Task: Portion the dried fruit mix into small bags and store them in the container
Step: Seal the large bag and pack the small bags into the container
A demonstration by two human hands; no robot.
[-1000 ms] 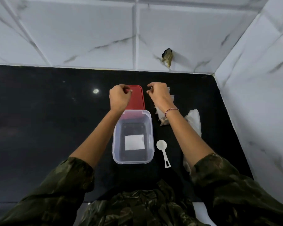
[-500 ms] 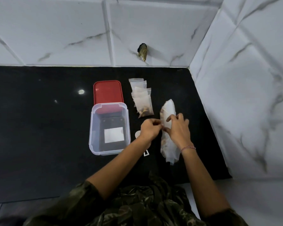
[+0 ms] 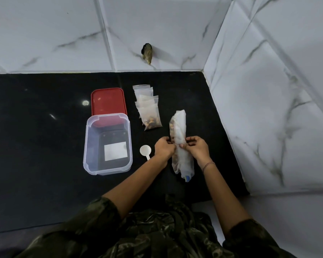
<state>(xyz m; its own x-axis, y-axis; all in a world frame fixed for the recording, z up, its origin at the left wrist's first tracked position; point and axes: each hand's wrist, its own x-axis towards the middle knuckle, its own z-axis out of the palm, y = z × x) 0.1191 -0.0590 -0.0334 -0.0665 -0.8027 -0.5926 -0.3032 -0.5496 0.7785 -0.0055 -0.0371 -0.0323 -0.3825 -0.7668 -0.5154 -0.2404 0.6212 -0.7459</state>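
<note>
A long translucent bag of dried fruit mix [image 3: 179,127] lies rolled on the black counter at the right. My left hand [image 3: 164,148] pinches its left side and my right hand [image 3: 198,148] pinches its right side, both at the bag's middle. A pile of small zip bags [image 3: 147,105] lies behind, the nearest one holding some fruit mix [image 3: 153,122]. A clear plastic container [image 3: 89,146] stands open and empty to the left. A white scoop [image 3: 145,151] lies between the container and my left hand.
The red lid [image 3: 108,101] lies flat behind the container, partly under its far rim. White marble-tiled walls close the counter at the back and right [image 3: 259,112]. A dark stub [image 3: 147,53] sticks out of the back wall.
Both hands left the far end of the container and came to the large bag at the right. They now grip it lower, nearer its middle.
</note>
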